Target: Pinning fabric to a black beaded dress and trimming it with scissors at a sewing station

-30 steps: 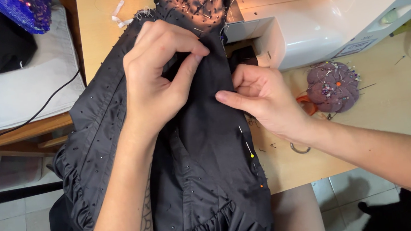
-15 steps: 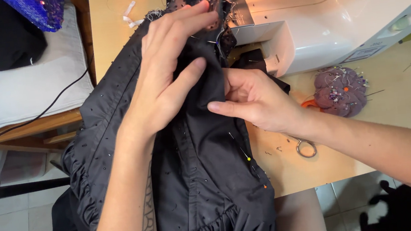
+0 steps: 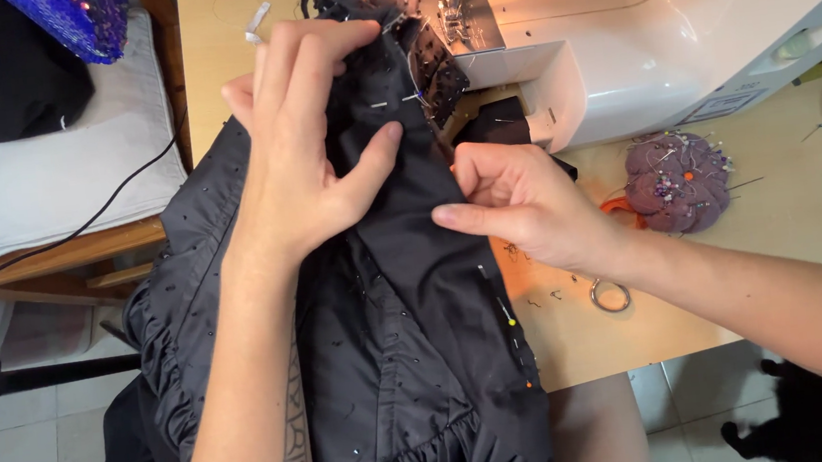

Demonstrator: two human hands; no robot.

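A black beaded garment (image 3: pixel 412 341) with ruffled edges lies over the wooden table edge and runs up under the needle of a white sewing machine (image 3: pixel 673 25). My left hand (image 3: pixel 307 141) lies flat on the fabric, fingers reaching toward the presser foot, thumb pressing a fold. My right hand (image 3: pixel 519 200) rests at the garment's right edge, index finger pointing left onto the seam. Coloured-head pins (image 3: pixel 512 322) sit along the lower right seam, and another pin crosses the fabric near my left fingertips.
A purple flower-shaped pincushion (image 3: pixel 677 180) stuck with pins lies right of my right hand, with orange-handled scissors (image 3: pixel 615 209) partly hidden beside it. A metal ring (image 3: pixel 610 294) lies on the table. A grey cushioned stool (image 3: pixel 33 167), a black cable and blue sequinned fabric (image 3: pixel 74 17) are at left.
Both hands have slid the garment up toward the sewing machine needle; my left fingers now reach close to the presser foot, and my right hand followed along the seam.
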